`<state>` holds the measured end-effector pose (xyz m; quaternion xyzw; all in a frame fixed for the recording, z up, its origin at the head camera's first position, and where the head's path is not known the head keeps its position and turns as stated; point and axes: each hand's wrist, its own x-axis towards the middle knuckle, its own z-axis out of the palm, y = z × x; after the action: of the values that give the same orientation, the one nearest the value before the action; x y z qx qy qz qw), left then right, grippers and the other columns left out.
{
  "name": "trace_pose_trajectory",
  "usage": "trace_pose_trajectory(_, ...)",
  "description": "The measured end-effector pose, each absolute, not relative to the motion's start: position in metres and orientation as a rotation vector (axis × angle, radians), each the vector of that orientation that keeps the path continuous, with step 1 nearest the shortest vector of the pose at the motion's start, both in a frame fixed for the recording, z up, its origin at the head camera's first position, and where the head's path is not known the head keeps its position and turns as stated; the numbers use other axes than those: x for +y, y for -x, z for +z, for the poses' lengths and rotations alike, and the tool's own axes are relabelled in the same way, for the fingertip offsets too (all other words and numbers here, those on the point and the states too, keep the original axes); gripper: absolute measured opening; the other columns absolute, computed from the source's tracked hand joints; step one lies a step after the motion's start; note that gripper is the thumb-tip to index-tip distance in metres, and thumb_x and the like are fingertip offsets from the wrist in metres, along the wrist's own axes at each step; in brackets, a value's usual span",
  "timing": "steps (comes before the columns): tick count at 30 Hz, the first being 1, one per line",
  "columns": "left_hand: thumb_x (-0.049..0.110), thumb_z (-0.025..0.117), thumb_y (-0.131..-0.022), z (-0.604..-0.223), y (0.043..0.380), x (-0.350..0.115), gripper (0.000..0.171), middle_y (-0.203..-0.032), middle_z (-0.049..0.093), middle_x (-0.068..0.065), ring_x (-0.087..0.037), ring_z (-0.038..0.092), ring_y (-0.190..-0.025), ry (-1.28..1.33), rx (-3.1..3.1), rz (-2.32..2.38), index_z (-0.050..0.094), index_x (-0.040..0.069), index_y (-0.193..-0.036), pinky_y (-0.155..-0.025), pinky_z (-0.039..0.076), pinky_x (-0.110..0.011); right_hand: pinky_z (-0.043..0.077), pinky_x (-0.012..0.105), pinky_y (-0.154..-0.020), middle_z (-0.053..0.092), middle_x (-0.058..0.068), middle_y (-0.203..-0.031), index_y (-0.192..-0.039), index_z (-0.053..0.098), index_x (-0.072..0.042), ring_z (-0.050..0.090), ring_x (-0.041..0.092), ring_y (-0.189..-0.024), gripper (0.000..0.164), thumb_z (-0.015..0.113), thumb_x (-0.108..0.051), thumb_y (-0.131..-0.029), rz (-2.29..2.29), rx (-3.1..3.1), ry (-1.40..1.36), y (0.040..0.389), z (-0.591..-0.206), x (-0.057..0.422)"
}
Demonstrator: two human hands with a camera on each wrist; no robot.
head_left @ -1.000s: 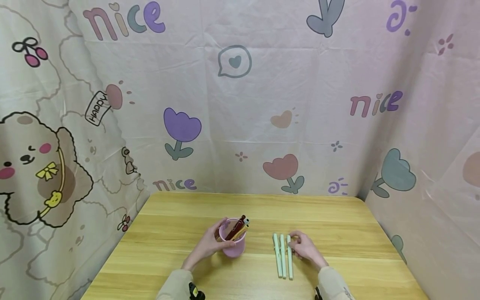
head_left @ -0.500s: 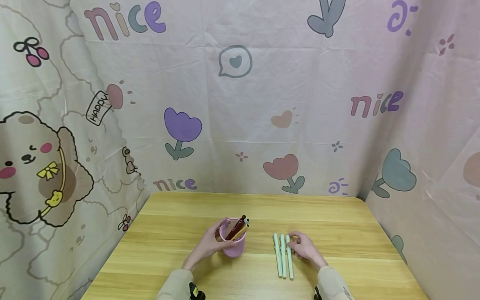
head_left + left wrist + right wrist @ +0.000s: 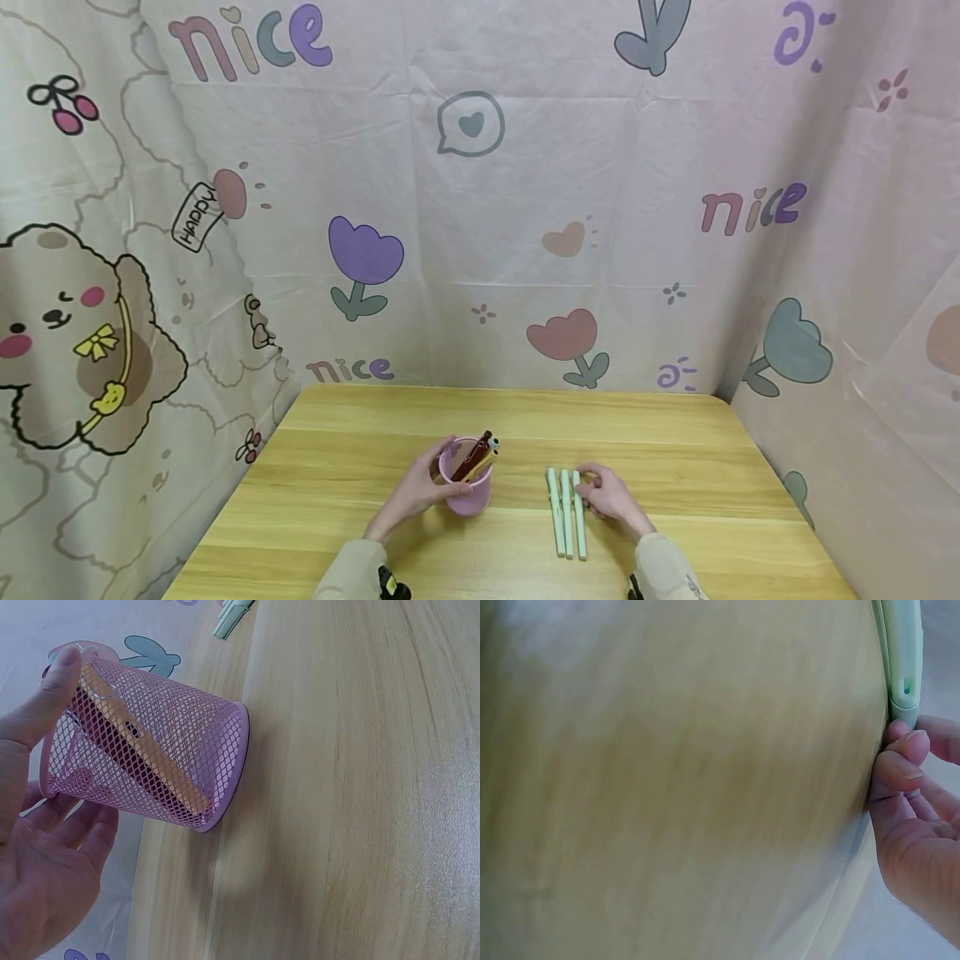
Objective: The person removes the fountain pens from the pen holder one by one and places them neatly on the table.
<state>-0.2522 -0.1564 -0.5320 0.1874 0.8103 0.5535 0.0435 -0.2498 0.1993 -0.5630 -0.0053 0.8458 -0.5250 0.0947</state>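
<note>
My left hand point(image 3: 420, 485) holds a pink mesh pen holder point(image 3: 469, 502) near its rim, thumb on the near side and fingers round the other. Inside lean a dark red pen point(image 3: 470, 461) and a yellow pen point(image 3: 478, 467), which show through the mesh in the left wrist view. To the right, three light green pens lie side by side: a left one point(image 3: 557, 521), a middle one point(image 3: 567, 521) and a right one point(image 3: 581, 533). With curled fingertips my right hand point(image 3: 609, 493) pinches the right green pen near its far end.
A wooden table point(image 3: 360, 417) carries everything. Behind it hangs a pale printed curtain point(image 3: 465, 250), which also closes off both sides. Bare wood separates the pen holder from the green pens. Each wrist has a dark strapped device point(image 3: 392, 583) at the sleeve.
The right green pen has turned very slightly, its far end shifting a little left under my right fingertips. My left hand and the pen holder stay where they were.
</note>
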Motion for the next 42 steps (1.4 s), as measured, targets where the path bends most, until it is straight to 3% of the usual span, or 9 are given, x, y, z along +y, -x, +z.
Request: trace_pose_trajectory(42,0.019,0.085,-0.08,-0.5315,0.2515,-0.1574,0.096,-0.154,0.041,-0.031,-0.05,0.044,-0.14,-0.566,2.488,1.688,0.03,-0.006,-0.154,-0.116,0.04,-0.061,0.035,0.016,-0.043,0.059,0.007,-0.07,-0.135,0.05,0.008,0.042,0.01,-0.05,0.042,0.058,-0.004,-0.096,-1.575,2.525,-0.028,0.2467,-0.5614,0.1956)
